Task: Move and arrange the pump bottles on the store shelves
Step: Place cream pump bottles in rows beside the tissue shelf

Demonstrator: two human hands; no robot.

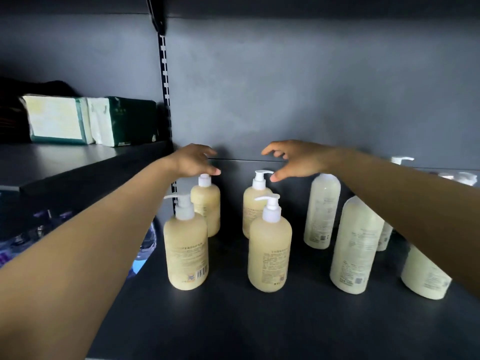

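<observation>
Now both hands hover spread over the far pump bottles: left hand (193, 159), right hand (293, 158), gripping nothing. Full, smooth, top-heavy bottles (205, 201) on the shelf (233, 320); grip the neck.

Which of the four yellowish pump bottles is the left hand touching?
The rear-left yellowish bottle: the left hand rests on its pump; the other three stand untouched.

Translucent, seemingly plastic pump bottles (269, 245); glossy white pumps (271, 207); matt dark shelf (233, 320).
</observation>
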